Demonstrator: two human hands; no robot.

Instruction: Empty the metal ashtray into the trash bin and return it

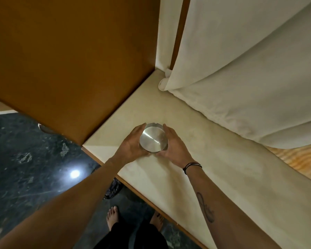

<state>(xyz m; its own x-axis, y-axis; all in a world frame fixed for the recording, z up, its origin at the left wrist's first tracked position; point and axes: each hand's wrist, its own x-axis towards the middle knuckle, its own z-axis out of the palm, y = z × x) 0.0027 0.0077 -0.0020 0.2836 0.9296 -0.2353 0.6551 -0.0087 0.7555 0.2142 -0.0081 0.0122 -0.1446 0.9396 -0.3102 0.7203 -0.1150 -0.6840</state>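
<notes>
A round metal ashtray [153,138] is held between both my hands just above the cream ledge [196,159], near its left corner. My left hand [131,143] cups its left side and my right hand [172,144] cups its right side. The shiny flat disc faces the camera; whether it touches the ledge I cannot tell. No contents show on the ashtray. A dark, shiny bag-like thing [113,189], perhaps a lined bin, shows on the floor below the ledge edge, mostly hidden by my left forearm.
A brown wooden panel [70,60] rises left of the ledge. A white curtain [250,69] hangs over the ledge's far right side. The dark marble floor [25,168] lies at lower left, with my bare feet [113,216] beside the ledge's wooden edge.
</notes>
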